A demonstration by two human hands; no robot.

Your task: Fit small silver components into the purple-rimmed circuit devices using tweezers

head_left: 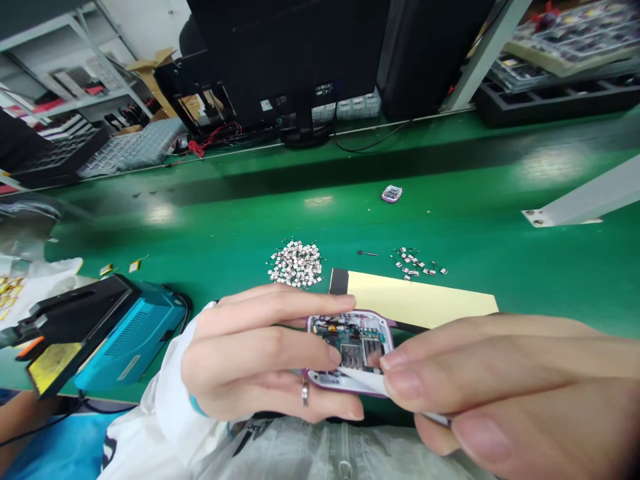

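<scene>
The right hand (510, 387) runs off the frame's right and bottom edges, blurred by closeness, its fingers covering the device's (350, 347) near corner, while the small parts (296, 264) are too tiny to identify.

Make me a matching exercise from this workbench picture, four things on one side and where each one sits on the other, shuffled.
Things:
1. open gadget
2. yellow sheet
3. blue tool
4. ring

Places:
A. on a finger of the left hand
B. flat on the green table, behind the hands
C. held between the left hand and right hand
D. at the table's left edge

Pairs: 1-C, 2-B, 3-D, 4-A
</scene>
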